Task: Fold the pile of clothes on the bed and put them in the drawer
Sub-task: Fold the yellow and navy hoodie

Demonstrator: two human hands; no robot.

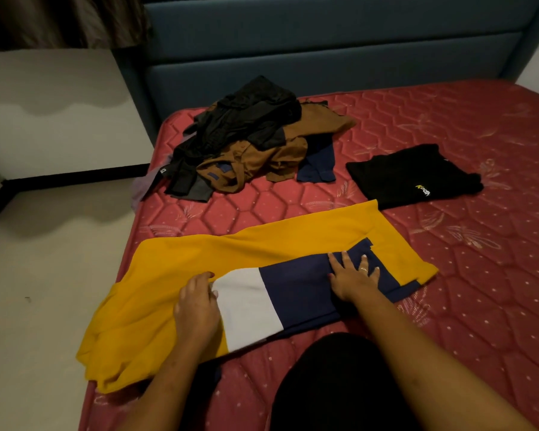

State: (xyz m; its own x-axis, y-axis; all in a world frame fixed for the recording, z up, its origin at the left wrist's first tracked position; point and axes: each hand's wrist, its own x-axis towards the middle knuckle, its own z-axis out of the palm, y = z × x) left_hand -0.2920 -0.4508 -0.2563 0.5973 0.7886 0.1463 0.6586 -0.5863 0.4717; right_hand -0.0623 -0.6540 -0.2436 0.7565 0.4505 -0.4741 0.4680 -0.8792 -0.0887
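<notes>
Flat across the near edge of the red mattress (479, 290), a yellow shirt (231, 253) with navy and white panels, long axis running from lower left to upper right, left end reaching just over the bed's side. Pressed down on the navy panel toward the right end by the right hand (353, 275), fingers straight and spread wide, a ring showing. Gripped where yellow meets white by the left hand (196, 303), fingers curled onto the cloth. Nearer the long loose yellow end: the left hand. Likely next, judging by that grip: carrying the yellow end rightward along the shirt's length, over toward the pinned navy part. Farther up the bed and well apart, the unfolded pile of clothes (252, 141), black, brown and navy. To its right, one folded black shirt (414, 178) lying alone. Behind, a blue headboard (324, 42). No drawer in view. Task judged early, with one piece folded and most of the pile waiting.
</notes>
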